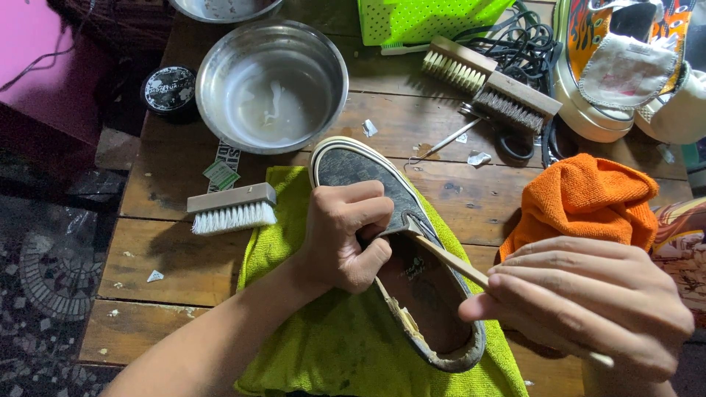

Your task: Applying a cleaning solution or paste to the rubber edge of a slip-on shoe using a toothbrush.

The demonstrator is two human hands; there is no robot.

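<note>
While my left hand (342,239) clamps the dark shoe (397,254) on the green cloth (323,345), my right grip (588,305) holds a thin brush (448,259); a steel bowl (272,84), a white-bristled brush (232,208) and an orange cloth (585,198) crowd the worktop (176,257).

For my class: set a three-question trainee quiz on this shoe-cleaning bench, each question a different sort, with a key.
1. True or false: the left hand grips the dark shoe.
2. The shoe rests on: A) orange cloth; B) green cloth; C) bare table.
3. What does the right hand hold?

Key: 1 true. 2 B. 3 A thin wooden-handled brush, its tip at the shoe's opening.
</note>
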